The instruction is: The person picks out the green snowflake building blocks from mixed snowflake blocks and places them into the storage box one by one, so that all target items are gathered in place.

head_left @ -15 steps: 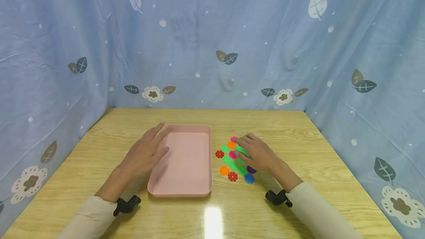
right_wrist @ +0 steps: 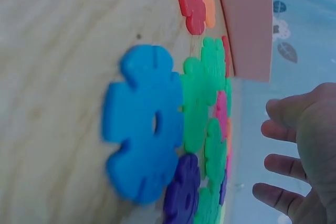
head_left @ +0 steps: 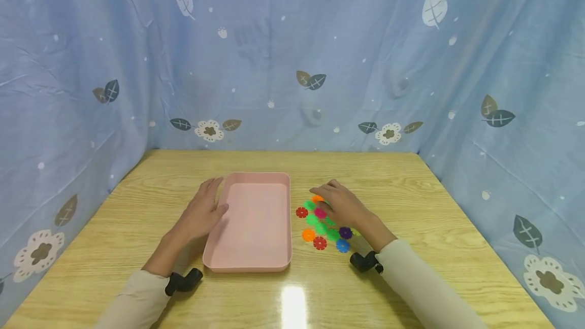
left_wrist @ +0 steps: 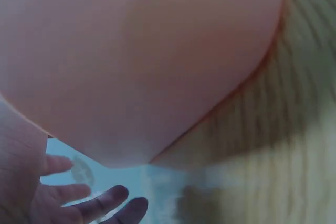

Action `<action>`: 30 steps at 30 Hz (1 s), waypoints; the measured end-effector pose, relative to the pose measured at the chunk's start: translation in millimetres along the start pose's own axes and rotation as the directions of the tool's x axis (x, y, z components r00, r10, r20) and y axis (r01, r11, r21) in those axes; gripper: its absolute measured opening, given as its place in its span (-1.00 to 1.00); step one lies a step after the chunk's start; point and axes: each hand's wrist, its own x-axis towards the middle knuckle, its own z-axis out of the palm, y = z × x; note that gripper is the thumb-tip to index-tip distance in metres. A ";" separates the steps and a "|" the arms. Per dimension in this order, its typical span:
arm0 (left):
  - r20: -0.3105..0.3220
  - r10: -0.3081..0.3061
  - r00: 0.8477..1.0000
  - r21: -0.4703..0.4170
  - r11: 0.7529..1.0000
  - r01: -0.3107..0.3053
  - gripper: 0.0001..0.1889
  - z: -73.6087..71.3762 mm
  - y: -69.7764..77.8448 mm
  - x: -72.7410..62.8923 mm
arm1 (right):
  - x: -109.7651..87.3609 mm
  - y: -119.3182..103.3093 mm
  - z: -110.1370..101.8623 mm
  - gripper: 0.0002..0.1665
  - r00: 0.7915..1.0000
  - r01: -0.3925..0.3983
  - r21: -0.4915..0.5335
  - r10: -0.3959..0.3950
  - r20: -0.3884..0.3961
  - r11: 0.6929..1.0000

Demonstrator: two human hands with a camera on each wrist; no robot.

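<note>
A pink rectangular tray (head_left: pixel 262 269) stands left of centre on the wooden table. My left hand (head_left: pixel 197 216) is at its left side, thumb over the rim and the other fingers by the outer edge; the left wrist view shows these fingers spread, curled round nothing. Whether it touches the wall I cannot tell. To the tray's right lie several flat, flower-shaped plastic pieces, among them a blue one (right_wrist: pixel 144 124), a purple one (head_left: pixel 345 232) and a red one (head_left: pixel 320 243). My right hand (head_left: pixel 348 210) hovers over the far pieces, hiding some; its fingers (right_wrist: pixel 286 166) are loosely extended, holding nothing.
Blue patterned curtains (head_left: pixel 274 55) enclose the table's back and sides. Wood-grain tabletop (head_left: pixel 388 176) extends around the tray and pieces. A black wrist mount (head_left: pixel 185 282) is strapped at the left wrist, and another black mount (head_left: pixel 364 262) at the right.
My left hand has drawn back slightly, its fingers now closer together by the tray's left rim. The right hand has shifted a little left and away over the pieces, uncovering the purple one.
</note>
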 end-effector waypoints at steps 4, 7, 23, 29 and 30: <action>-0.005 -0.064 0.998 -0.097 0.993 0.063 -0.28 8.3 -9.4 -0.7 | 8.0 1.6 5.8 -0.60 1.000 0.006 -0.006 -0.006 0.021 1.000; -0.021 -0.086 0.996 -0.130 0.988 0.083 -0.33 10.5 -12.2 -3.3 | 14.6 0.9 10.7 -0.66 0.998 0.042 -0.019 -0.041 0.041 0.999; 0.034 -0.155 0.987 -0.260 0.953 0.159 -0.51 10.8 -10.4 -5.1 | 23.9 -11.7 15.6 -0.82 0.995 0.006 -0.082 0.002 0.101 0.997; 0.063 -0.204 0.977 -0.351 0.912 0.213 -0.51 12.7 -13.4 -4.4 | 27.8 -11.9 15.5 -0.77 0.977 -0.136 0.030 0.129 0.171 0.990; 0.061 -0.208 0.976 -0.353 0.910 0.216 -0.51 13.5 -14.2 -4.2 | 28.5 -11.6 15.4 -0.76 0.972 -0.161 0.055 0.149 0.184 0.985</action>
